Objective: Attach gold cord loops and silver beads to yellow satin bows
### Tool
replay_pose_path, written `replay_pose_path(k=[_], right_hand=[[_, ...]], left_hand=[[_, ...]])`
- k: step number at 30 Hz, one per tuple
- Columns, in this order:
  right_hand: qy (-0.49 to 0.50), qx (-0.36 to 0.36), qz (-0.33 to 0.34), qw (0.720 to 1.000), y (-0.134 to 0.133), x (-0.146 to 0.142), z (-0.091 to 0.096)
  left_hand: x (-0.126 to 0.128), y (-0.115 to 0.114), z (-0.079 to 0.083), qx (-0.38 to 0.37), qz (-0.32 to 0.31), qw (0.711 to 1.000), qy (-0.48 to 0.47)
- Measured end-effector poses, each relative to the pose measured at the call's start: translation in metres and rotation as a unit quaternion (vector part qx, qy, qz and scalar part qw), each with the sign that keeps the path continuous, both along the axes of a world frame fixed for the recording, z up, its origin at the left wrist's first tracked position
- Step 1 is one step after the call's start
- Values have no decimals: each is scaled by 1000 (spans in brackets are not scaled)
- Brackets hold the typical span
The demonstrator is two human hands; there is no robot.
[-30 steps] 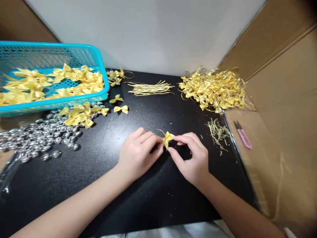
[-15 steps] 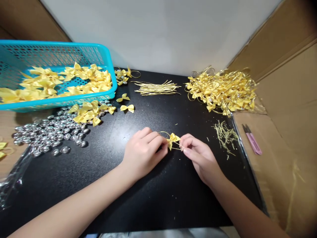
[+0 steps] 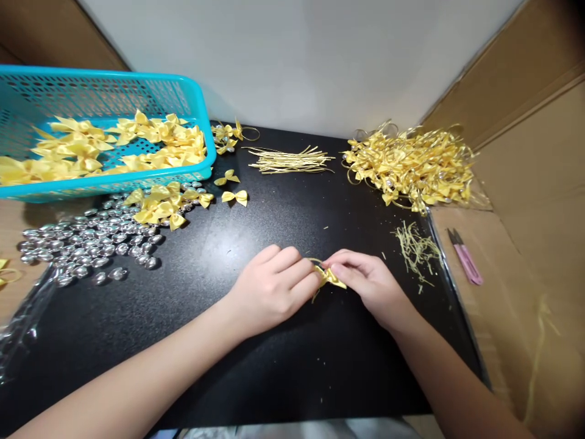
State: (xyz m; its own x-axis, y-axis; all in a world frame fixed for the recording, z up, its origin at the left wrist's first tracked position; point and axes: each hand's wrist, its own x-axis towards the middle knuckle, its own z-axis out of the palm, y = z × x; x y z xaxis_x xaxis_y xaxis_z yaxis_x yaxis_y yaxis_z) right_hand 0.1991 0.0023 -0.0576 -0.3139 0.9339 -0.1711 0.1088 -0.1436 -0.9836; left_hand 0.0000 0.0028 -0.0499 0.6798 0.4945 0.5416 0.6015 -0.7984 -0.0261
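The left hand (image 3: 274, 286) and the right hand (image 3: 372, 283) met low over the middle of the black tabletop (image 3: 274, 366), both pinched shut on one small yellow bow (image 3: 331, 277) held between their fingertips, with a thin gold tie (image 3: 315, 292) trailing below it. Each hand's grip was closed on the bow, which sat just above the tabletop. To the left lay a scatter of silver beads (image 3: 86, 244) and loose bows (image 3: 159, 204) before a blue basket (image 3: 196, 122) heaped with more bows; a bundle of gold ties (image 3: 290, 160) lay at the back, a pile of finished bows (image 3: 411, 164) at the back right, gold trimmings (image 3: 415, 250) near the right hand, and pink snips (image 3: 466, 262) on the cardboard (image 3: 503, 305) beyond. The likely trouble was the slippery satin: a light pinch could let the bow twist or the tie slide off its centre. Pulled too hard, the fine tie might snap or crush the loops. A wide sweep of the left forearm could also send the beads rolling.
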Motion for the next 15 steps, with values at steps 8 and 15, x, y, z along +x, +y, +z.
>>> replay_pose_path(k=[8,15], right_hand=[[36,-109,38,993,3,7,-1],[23,-114,33,993,4,4,2]], left_hand=[[0,2,-1,2,-44,999,5],[-1,2,-2,-13,-66,998,-5]])
